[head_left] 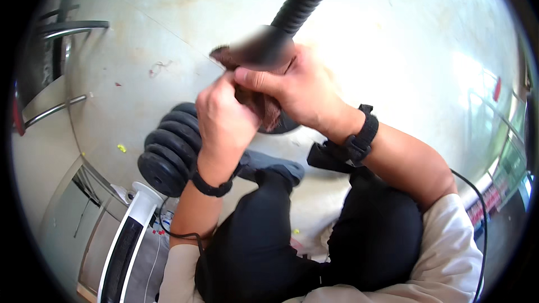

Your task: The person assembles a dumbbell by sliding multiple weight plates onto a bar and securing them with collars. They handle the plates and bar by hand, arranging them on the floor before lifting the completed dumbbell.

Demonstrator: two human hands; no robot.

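My left hand [227, 115] is closed on a brown cloth [270, 113], its fingers bunched together. Beside it, my right hand [300, 90] is wrapped round the same cloth, with the thumb lying across toward the left hand. The cloth is folded about the lower end of a black bar [307, 1] with spiral ridges, which slants up and away to the right. A blur covers the place where cloth and bar meet. Fingers on the far side of the cloth are hidden. Below the hands shows part of a dark round thing [285, 124].
A dumbbell with several black weight plates [168, 148] lies on the pale floor [404, 50], left of my left forearm. A white appliance with a dark grille [126, 252] stands at the lower left. Metal-tube furniture legs [67, 28] reach in from the left. A black cable [484, 224] runs by my right arm.
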